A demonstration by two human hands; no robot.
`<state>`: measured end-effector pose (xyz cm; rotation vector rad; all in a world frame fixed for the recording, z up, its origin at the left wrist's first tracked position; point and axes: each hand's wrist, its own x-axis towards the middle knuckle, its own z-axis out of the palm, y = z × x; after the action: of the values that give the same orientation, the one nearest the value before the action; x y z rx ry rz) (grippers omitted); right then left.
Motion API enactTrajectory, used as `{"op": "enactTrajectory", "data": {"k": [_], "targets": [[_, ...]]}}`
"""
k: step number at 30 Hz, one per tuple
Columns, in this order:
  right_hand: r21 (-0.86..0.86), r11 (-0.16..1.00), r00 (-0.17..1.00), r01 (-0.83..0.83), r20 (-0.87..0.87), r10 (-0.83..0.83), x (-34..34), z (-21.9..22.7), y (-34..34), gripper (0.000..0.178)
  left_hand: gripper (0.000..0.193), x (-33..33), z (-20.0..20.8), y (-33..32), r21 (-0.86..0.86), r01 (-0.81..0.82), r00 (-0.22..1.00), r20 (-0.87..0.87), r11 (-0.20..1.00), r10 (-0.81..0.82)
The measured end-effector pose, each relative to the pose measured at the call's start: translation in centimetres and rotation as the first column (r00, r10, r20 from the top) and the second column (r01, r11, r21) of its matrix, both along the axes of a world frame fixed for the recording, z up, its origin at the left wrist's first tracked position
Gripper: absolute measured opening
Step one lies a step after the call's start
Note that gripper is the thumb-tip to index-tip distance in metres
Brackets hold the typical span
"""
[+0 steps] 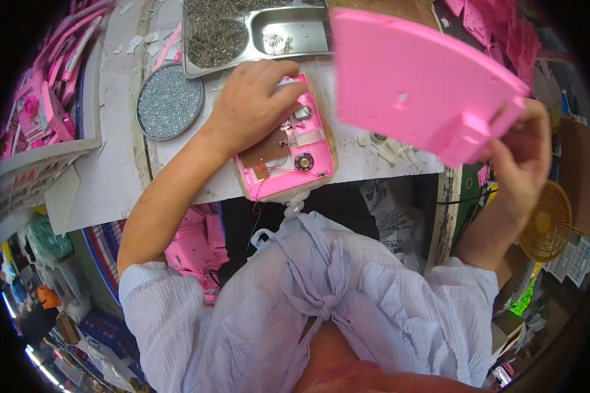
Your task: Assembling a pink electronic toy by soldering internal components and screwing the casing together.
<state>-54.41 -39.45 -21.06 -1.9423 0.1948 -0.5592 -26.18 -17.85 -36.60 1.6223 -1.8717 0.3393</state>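
A large pink plastic panel (406,78) is held up at the right, over the table. My right hand (521,160) grips its near right corner, with the thumb on the edge. In front of me on the table lies an open pink plastic housing (318,154). Inside it are a small round speaker (303,162), a brown board (265,152) and thin wires. My left hand (252,105) lies over the housing's far left part, its fingers curled in. Whatever is between those fingertips is hidden.
Beyond the housing stands a metal tray (193,65) with many small metal parts. A round dish of small silvery pieces (170,101) is at the left. Small white plastic parts (390,150) lie right of the housing. Pink parts (42,114) fill a crate at far left.
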Motion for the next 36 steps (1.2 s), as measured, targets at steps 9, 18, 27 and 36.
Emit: {"op": "enactTrajectory", "data": {"k": [9,18,27,36], "targets": [[0.443,0.875,0.975,-0.193,0.188,0.119,8.9,-9.0,2.6,0.045,0.047,-0.9,3.5,6.8,-0.144,-0.448,0.538,-0.831,0.882,0.138],[0.357,0.922,0.975,-0.152,-0.099,0.199,17.5,-6.1,4.8,0.015,0.044,6.8,11.4,12.8,0.317,-0.208,0.389,-0.841,0.925,0.375],[-0.094,0.988,0.955,0.122,-0.261,-0.143,13.2,-18.1,8.3,0.03,0.032,4.0,2.5,17.0,0.059,-0.427,0.074,-0.992,0.902,0.099],[0.098,0.975,0.956,0.201,-0.239,-0.173,13.2,-19.0,9.3,0.028,0.03,-0.2,2.2,14.2,0.035,-0.421,-0.024,-0.999,0.907,0.027]]}}
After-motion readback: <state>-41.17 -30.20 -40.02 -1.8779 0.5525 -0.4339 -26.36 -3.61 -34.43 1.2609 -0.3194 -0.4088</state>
